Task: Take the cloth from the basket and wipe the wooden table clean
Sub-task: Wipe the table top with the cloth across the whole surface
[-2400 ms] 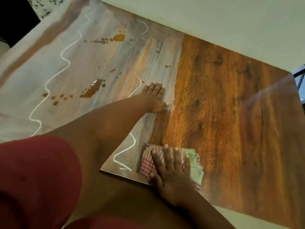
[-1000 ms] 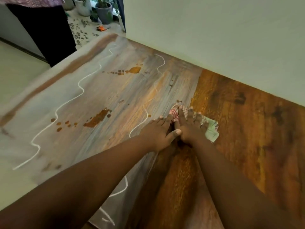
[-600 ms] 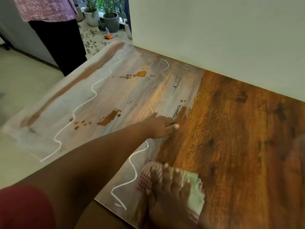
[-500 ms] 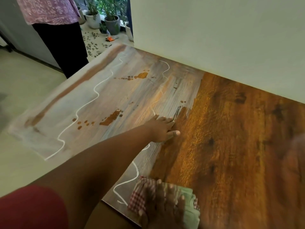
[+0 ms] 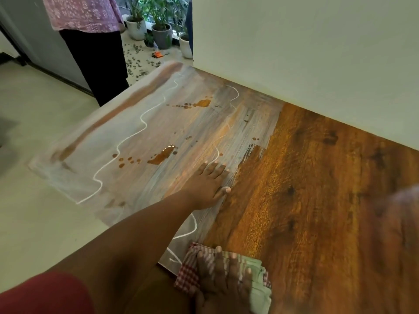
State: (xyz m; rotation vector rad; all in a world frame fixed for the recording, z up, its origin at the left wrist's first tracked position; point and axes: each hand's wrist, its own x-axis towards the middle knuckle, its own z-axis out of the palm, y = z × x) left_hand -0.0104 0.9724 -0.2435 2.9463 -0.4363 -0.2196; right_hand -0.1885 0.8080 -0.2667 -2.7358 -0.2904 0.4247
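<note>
The wooden table point(image 5: 317, 200) is dark brown and bare on its right part. Its left part is covered with whitish powder, wavy white lines and brown liquid spills point(image 5: 161, 155). My left hand point(image 5: 208, 184) lies flat on the table at the border between the powdered and bare wood, fingers straight. My right hand point(image 5: 224, 275) presses flat on a folded cloth point(image 5: 258, 288), red-checked and pale green, at the near table edge. No basket is in view.
A pale wall point(image 5: 306, 53) runs along the table's far side. A person in a purple patterned top and dark trousers point(image 5: 97, 53) stands beyond the table's far left corner. Potted plants point(image 5: 161, 32) and scattered pebbles lie on the floor behind.
One second ago my right hand pressed the cloth beside my left hand; since then it has dragged the cloth back to the near table edge. My left hand stayed put.
</note>
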